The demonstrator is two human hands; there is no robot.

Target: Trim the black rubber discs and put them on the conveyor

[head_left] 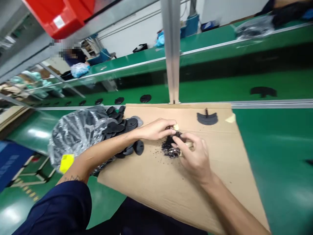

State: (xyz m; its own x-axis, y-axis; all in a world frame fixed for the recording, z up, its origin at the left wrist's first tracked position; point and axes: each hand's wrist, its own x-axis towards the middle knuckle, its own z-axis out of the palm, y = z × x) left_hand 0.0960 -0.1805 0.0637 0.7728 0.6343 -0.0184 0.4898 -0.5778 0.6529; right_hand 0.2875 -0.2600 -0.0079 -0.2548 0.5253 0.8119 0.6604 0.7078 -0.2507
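My left hand [160, 129] is closed at the middle of the cardboard sheet [156, 182], its fingertips pinching something small that I cannot make out. Close by on the right, my right hand [194, 155] is curled round a tool with a pale handle [186, 148] and a shiny metal part. Both sets of fingertips nearly meet over a pile of small black bits [168, 147]. Left of the pile, many flat black discs [119, 125] spill from a clear plastic bag [75, 130]. A curved black piece [207, 118] lies at the back right of the cardboard.
An upright metal post [172, 52] stands behind the cardboard. Beyond it runs a green conveyor belt [207, 91] with spaced black pieces. A red bin [61, 16] hangs at the upper left. A yellow tag [67, 163] is on the bag.
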